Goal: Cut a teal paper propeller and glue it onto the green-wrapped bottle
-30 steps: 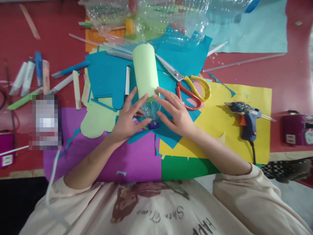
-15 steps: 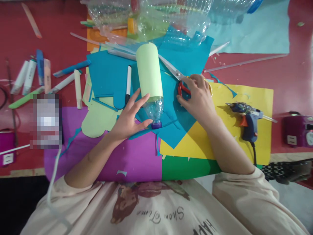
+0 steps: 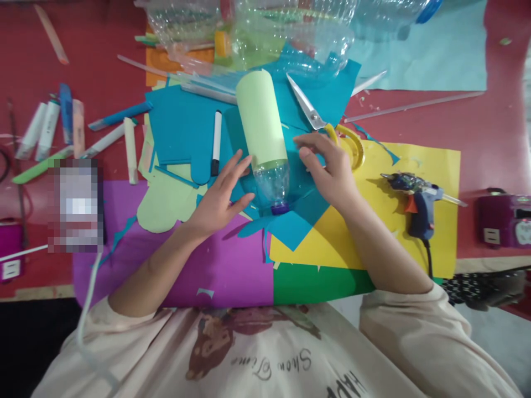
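Note:
A clear plastic bottle (image 3: 271,179) with a purple cap lies on blue sheets, its upper length wrapped in pale green paper (image 3: 262,119). On its left side, my left hand (image 3: 218,202) is open, fingers spread, the fingertips close to the bottle; whether they touch it I cannot tell. To the right, my right hand (image 3: 332,168) hovers over the blue sheet with thumb and fingers apart and nothing visible in it. Just beyond that hand, scissors (image 3: 312,113) with yellow handles lie with blades pointing away, the handles partly behind the hand.
A black-and-white marker (image 3: 216,142) lies left of the bottle. Several markers (image 3: 50,130) and a phone (image 3: 78,207) are farther left. A glue gun (image 3: 421,207) rests on yellow paper (image 3: 390,237) at right. Large clear bottles (image 3: 290,33) stand across the back.
The bottle has shifted right and its capped end now stands away from my left thumb. My right hand has come off the scissors, whose blades have swung right; a red handle no longer shows.

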